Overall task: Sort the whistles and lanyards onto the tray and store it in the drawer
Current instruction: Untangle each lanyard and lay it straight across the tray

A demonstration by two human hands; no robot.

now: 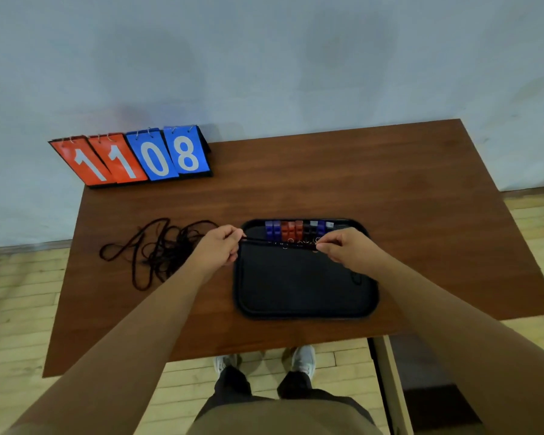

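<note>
A black lanyard (259, 241) is stretched taut between the left grip (218, 249) and right grip (347, 246), both pinched around it, over the far part of the tray (296, 287), beside the whistles (291, 230).

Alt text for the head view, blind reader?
Left hand and right hand pinch a black lanyard stretched over a black tray holding a row of blue, red and black whistles. A tangle of lanyards and a flip scoreboard sit to its left on the table.
</note>
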